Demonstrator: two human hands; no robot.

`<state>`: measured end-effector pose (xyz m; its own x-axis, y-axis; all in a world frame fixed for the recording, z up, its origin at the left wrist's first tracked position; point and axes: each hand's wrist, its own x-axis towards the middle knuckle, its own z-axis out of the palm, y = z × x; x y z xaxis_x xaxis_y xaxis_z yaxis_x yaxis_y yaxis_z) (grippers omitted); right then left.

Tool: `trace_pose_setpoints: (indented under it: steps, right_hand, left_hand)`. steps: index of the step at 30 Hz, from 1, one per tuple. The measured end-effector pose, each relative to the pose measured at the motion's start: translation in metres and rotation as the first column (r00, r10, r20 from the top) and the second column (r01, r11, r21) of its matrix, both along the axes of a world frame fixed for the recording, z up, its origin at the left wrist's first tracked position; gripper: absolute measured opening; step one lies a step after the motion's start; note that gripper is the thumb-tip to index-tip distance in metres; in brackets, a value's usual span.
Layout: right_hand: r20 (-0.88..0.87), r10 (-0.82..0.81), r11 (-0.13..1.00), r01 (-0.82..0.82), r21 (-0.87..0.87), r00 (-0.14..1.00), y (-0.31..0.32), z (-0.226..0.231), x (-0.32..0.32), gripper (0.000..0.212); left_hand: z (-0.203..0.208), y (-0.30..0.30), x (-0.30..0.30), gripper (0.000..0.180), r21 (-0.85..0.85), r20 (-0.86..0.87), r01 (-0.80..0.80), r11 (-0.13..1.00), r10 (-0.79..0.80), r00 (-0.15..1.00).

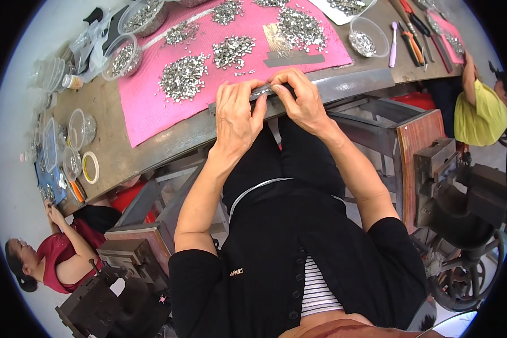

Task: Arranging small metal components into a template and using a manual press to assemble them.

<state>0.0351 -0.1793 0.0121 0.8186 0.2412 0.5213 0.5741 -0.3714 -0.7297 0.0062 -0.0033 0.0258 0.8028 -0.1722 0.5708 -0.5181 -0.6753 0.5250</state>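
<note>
Presently, upper centre: your left fingers (pixel 258 110) and right fingers (pixel 286 97) grip a dark strip (pixel 264 90), liable to slip if pressure slackens.

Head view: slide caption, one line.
Left hand and right hand hold a slim gray metal bar at the workbench edge, with heaps of small silvery metal pieces on a pink mat.

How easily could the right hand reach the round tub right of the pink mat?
Likely yes: nothing tall stands between the right hand and round tub, though the hand is on a metal bar.
</note>
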Motion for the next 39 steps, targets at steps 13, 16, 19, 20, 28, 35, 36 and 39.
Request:
trace_pose_setpoints:
  steps: [13,16,19,20,28,35,36,39]
  right_hand:
    - [0.423,0.115,0.935,0.047,-0.353,0.899,-0.008,0.019,0.005,0.020]
    - [0.408,0.158,0.923,0.011,-0.384,0.899,-0.012,0.020,0.007,0.020]
    - [0.383,0.157,0.915,0.012,-0.403,0.910,-0.015,0.021,0.008,0.019]
    - [0.382,0.160,0.914,0.009,-0.405,0.910,-0.016,0.022,0.009,0.019]
    - [0.277,0.015,0.883,0.117,-0.454,0.961,-0.047,0.022,0.060,0.019]
    - [0.287,0.111,0.853,0.057,-0.519,0.951,-0.055,0.016,0.076,0.018]
    - [0.301,0.137,0.831,0.056,-0.554,0.944,-0.055,0.018,0.076,0.016]
    - [0.322,0.187,0.788,0.055,-0.614,0.928,-0.054,0.022,0.080,0.011]
  left_hand:
    - [-0.004,-0.001,-0.006,0.028,0.005,-0.003,-0.027,1.000,0.027,1.000]
    - [-0.005,-0.002,-0.005,0.028,0.000,-0.003,-0.027,1.000,0.027,1.000]
    - [-0.006,-0.001,-0.005,0.028,0.000,0.000,-0.031,1.000,0.031,1.000]
    - [-0.006,-0.001,-0.006,0.028,0.002,-0.002,-0.031,1.000,0.031,1.000]
    - [-0.004,-0.001,-0.005,0.029,0.007,0.005,-0.032,0.999,0.032,0.999]
    - [-0.006,-0.002,-0.006,0.030,0.000,0.005,-0.039,0.999,0.039,0.999]
    - [-0.006,-0.002,-0.007,0.030,0.004,0.007,-0.038,0.999,0.038,0.999]
    - [-0.006,-0.001,-0.006,0.030,0.009,0.020,-0.042,0.999,0.042,0.999]
